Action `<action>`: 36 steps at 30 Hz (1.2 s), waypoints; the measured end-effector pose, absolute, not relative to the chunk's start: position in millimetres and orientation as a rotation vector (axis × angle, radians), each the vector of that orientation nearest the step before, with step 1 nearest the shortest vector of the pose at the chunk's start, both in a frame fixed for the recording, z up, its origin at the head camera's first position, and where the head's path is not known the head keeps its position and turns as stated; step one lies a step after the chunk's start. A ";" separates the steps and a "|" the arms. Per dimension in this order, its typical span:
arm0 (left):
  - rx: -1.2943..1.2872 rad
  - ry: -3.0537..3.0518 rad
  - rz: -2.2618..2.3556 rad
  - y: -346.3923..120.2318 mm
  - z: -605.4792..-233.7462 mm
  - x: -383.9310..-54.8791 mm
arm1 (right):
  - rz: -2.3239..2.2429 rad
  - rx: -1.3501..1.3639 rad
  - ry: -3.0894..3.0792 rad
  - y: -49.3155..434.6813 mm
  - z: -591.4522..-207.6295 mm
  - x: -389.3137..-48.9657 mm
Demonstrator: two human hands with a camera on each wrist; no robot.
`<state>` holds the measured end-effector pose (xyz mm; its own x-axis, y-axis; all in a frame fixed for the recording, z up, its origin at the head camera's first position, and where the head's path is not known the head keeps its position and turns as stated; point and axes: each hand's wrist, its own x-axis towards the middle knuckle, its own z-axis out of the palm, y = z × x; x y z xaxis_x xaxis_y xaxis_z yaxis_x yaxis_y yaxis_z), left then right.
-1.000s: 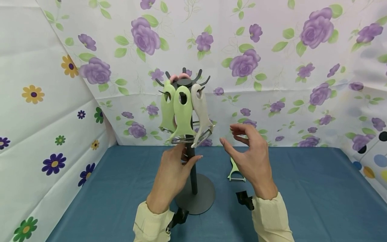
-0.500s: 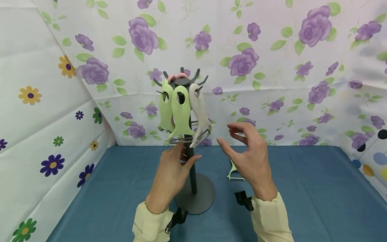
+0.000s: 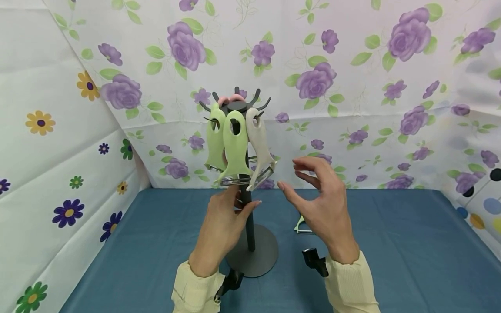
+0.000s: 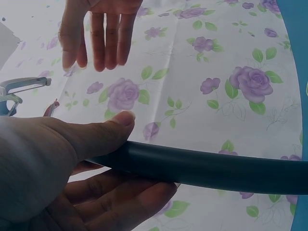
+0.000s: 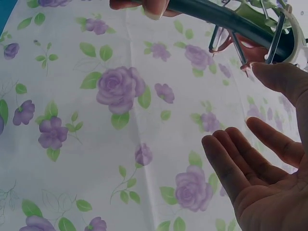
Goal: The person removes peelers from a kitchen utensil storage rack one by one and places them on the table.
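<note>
My left hand holds the dark grey post of an upright hook stand, thumb on one side and fingers on the other. From the stand's hooks hang two light green vegetable peelers and a whitish peeler, blades down. Pink peeler handles show behind the top, mostly hidden. To the right of the stand, my right hand hovers with thumb and fingers apart and nothing between them. On the table behind it lies another green peeler, partly covered by that hand.
The stand's round base rests on a blue tablecloth. Several bare hooks stick out at the stand's top right and back. Flowered cloth hangs behind and at the sides.
My right hand has shifted slightly left toward the stand and hides more of the peeler on the table. The left hand and the hanging peelers have stayed put.
</note>
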<state>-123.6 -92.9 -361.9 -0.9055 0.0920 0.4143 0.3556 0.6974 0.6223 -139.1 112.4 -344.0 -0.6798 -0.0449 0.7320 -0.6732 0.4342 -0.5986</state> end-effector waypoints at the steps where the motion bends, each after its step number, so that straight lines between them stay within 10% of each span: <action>1: -0.351 -2.554 -1.041 -92.9 -361.9 -123.6 | 1.260 0.609 -2.039 111.9 -343.6 -138.6; 36: -0.366 -2.551 -0.994 -91.6 -361.2 -121.3 | 1.305 0.695 -1.990 97.8 -333.5 -125.8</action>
